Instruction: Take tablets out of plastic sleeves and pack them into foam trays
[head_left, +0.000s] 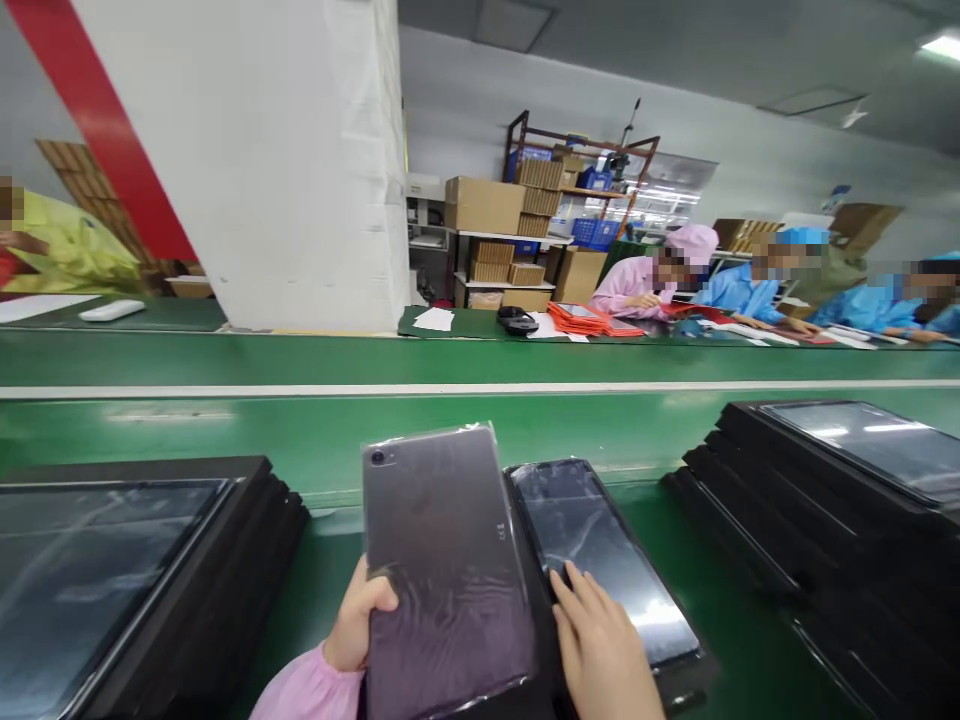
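Observation:
My left hand grips a dark grey tablet by its left edge, thumb across the back. The tablet is wrapped in clear plastic film, its back and corner camera turned toward me. My right hand lies with fingers stretched out on the left side of a second tablet, which is screen up in a black tray. Nothing shows gripped in that hand. The lower part of the tray is hidden behind the raised tablet and my right hand.
Stacked black trays with a tablet on top stand at left. Another tray stack, topped by a tablet, stands at right. Beyond the green bench, several people work, near orange sheets and a white pillar.

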